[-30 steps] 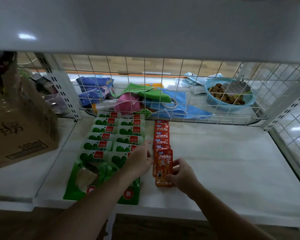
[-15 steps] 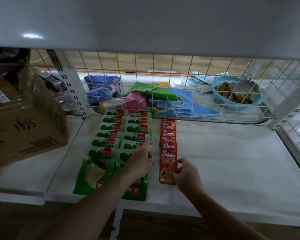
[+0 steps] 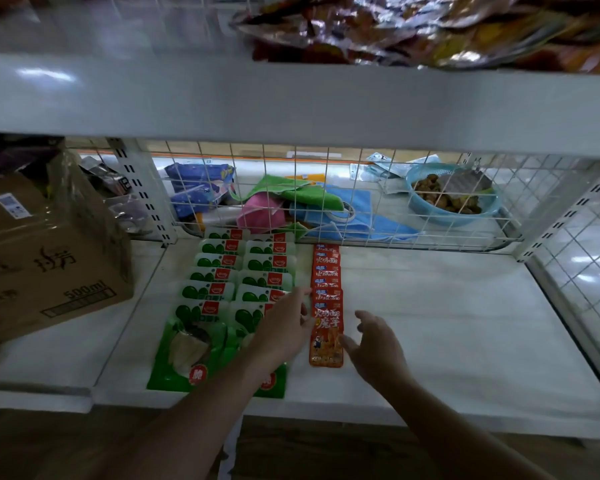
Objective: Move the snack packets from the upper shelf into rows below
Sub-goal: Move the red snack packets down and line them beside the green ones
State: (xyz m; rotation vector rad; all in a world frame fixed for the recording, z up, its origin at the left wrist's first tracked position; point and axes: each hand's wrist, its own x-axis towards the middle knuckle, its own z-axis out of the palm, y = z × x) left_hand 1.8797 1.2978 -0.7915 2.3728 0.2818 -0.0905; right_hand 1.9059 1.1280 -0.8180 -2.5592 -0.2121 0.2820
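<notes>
left hand (image 3: 284, 332) is resting relaxed at red packet's (image 3: 327, 337) 9 o'clock | right hand (image 3: 378, 346) is holding fingers spread at 3 o'clock

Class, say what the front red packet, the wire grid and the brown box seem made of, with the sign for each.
Front red packet: probably glossy plastic film, printed and sheeny. Wire grid: likely white-coated metal, thin rigid crossing rods. Brown box: matte cardboard, printed, with folded edges.

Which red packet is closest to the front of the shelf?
The red-orange foil snack packet between the left hand and right hand; it shows its cartoon picture, while those behind show only top strips.
</notes>
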